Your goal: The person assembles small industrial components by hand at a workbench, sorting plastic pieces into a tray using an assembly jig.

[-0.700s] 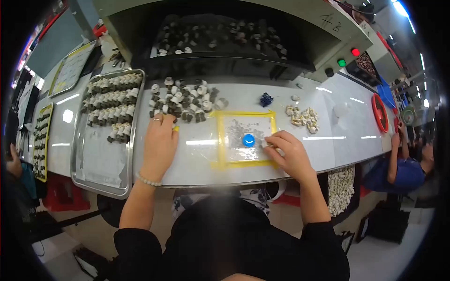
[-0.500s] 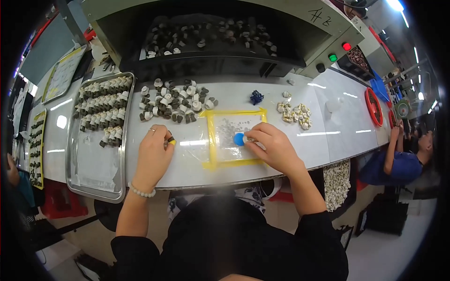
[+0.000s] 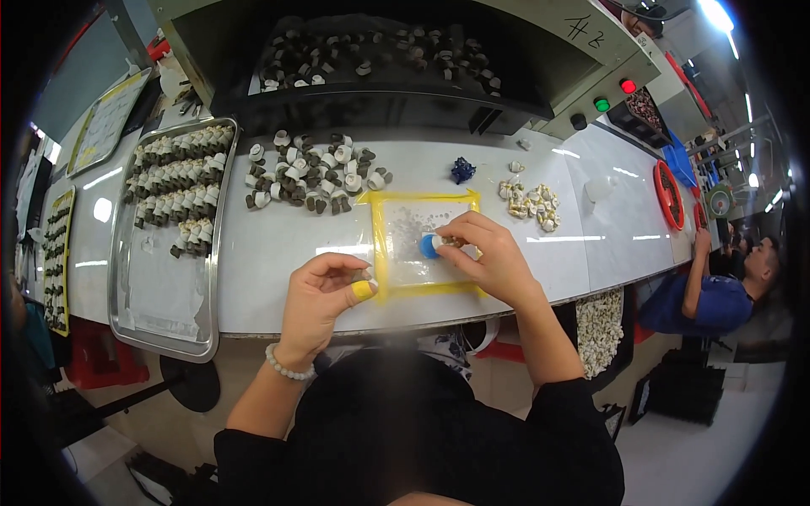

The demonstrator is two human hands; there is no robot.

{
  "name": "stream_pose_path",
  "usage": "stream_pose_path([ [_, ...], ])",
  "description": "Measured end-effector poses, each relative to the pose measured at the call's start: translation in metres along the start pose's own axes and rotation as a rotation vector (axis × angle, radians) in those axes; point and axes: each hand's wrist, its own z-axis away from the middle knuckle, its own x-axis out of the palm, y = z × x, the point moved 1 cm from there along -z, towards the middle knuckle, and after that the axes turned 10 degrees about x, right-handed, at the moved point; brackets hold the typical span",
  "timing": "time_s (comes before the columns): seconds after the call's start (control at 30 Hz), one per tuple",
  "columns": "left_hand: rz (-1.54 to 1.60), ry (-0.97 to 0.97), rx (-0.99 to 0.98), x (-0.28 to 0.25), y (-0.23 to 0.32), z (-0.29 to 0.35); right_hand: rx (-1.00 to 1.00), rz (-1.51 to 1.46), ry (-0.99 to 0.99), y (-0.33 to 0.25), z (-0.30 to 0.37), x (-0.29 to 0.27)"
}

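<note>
Over the yellow-taped square [image 3: 379,253] on the bench, my right hand [image 3: 498,260] pinches a small white piece [image 3: 438,241]. The piece touches, or sits right beside, a round blue pad [image 3: 429,247]; my fingers hide part of it. My left hand [image 3: 319,297], with yellow tape on its thumb, is at the square's left edge. Its thumb and fingers close on a small grey-and-white piece [image 3: 369,277], mostly hidden. Behind the hands lies a loose heap of dark-and-white figure-like pieces [image 3: 314,173]. White pieces with yellowish marks [image 3: 530,205] lie right of the square.
A metal tray [image 3: 160,312] with rows of pieces stands at left. A dark-blue spiky lump [image 3: 461,170] lies behind the square. Across the back is an oven-like machine [image 3: 540,84] with more pieces inside. At far right are a red basin [image 3: 669,196] and a person [image 3: 717,295].
My left hand has moved right, from near the loose heap to the taped square's left edge, still pinching a small piece. My right hand stays at the blue pad, its grip slightly shifted.
</note>
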Motion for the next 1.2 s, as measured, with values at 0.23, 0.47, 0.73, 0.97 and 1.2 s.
stream_pose_path([
  [0.23,0.342,0.026,-0.127,0.025,-0.017,-0.003,0.047,-0.342,0.034,0.002,0.015,0.005],
  [0.47,0.33,-0.035,-0.074,0.023,-0.031,-0.002,0.045,-0.462,-0.003,-0.014,0.022,0.01],
  [0.73,0.298,-0.052,-0.055,0.022,-0.035,-0.001,0.037,-0.412,-0.005,-0.026,0.02,0.013],
  [0.97,0.293,-0.037,-0.034,0.024,-0.034,0.001,0.001,-0.4,-0.009,-0.031,0.016,0.011],
  [1.2,0.041,-0.04,-0.071,0.018,-0.013,0.013,0.003,-0.389,-0.113,-0.011,0.018,0.006],
])
